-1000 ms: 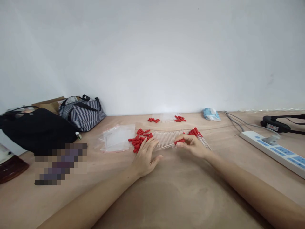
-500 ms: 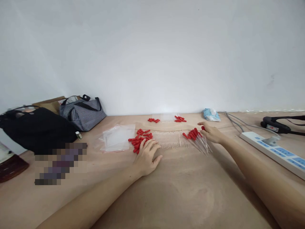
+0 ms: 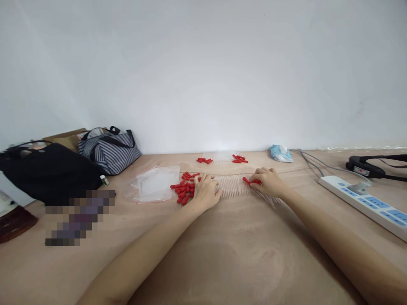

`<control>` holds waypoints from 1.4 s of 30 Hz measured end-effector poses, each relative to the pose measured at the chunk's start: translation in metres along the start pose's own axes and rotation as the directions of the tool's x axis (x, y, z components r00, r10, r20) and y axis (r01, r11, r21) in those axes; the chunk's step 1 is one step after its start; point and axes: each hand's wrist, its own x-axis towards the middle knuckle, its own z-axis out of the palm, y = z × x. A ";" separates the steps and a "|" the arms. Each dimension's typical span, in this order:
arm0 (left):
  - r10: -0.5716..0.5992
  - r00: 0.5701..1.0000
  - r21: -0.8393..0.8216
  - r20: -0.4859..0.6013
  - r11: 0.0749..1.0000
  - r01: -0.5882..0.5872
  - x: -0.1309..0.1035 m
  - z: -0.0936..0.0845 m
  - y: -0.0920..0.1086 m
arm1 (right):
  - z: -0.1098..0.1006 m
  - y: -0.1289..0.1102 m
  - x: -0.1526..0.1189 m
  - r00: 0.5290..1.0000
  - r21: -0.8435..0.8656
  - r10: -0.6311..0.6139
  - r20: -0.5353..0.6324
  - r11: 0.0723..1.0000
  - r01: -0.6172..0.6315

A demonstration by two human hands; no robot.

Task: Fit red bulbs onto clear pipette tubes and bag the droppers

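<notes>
Red bulbs (image 3: pixel 182 189) lie loose in a heap beside the left hand (image 3: pixel 206 195), which rests palm down, fingers slightly spread, over the near end of a row of thin clear tubes (image 3: pixel 233 186). The right hand (image 3: pixel 269 182) curls over red-topped tubes (image 3: pixel 256 181) at the row's other end; its fingertips are partly hidden, so whether it pinches one cannot be told. Clean handling here probably means gripping a single tube by its red top, lifting it clear of the crossing stems, and keeping the left hand light so the row does not roll or skew.

Clear plastic bags (image 3: pixel 159 186) lie left of the heap, and more red pieces (image 3: pixel 239 159) sit near the wall. The main snag is the tangle of stems under the right hand. The power strip (image 3: pixel 362 203) and its cable (image 3: pixel 310 162) lie farther right, well apart from the tubes.
</notes>
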 end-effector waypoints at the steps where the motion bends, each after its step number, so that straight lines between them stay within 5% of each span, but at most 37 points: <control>1: -0.022 1.000 -0.009 0.013 1.000 0.022 0.005 0.003 0.003 | 0.000 -0.001 0.000 1.000 -0.011 -0.016 0.017 1.000 0.016; 11: -0.161 0.983 -0.011 0.088 0.987 0.163 0.041 0.041 0.049 | 0.008 -0.008 -0.001 0.999 -0.103 -0.042 -0.001 0.994 0.041; 17: -0.277 0.946 0.101 0.166 0.959 0.263 0.054 0.047 0.065 | 0.015 -0.010 -0.001 0.994 -0.096 -0.036 -0.101 0.995 0.026; 21: -0.299 0.934 0.142 0.193 0.951 0.275 0.059 0.047 0.074 | 0.013 -0.014 0.002 0.962 0.159 0.096 -0.257 0.986 -0.056; 25: -0.283 0.935 0.165 0.211 0.954 0.252 0.060 0.042 0.076 | 0.014 -0.026 0.002 0.895 0.593 0.328 -0.303 0.800 -0.093; 31: -0.093 0.976 0.137 0.198 0.988 0.066 0.018 -0.006 0.037 | 0.021 -0.051 -0.003 0.873 0.844 0.378 -0.309 0.532 0.069; 36: 0.307 0.944 0.119 0.119 0.940 -0.320 -0.043 -0.031 -0.019 | 0.027 -0.074 -0.010 0.922 0.795 0.256 -0.291 0.600 0.084; 42: 0.344 0.934 0.125 0.100 0.926 -0.355 -0.063 -0.030 -0.038 | 0.021 -0.091 -0.023 0.952 0.607 -0.030 -0.305 0.764 0.219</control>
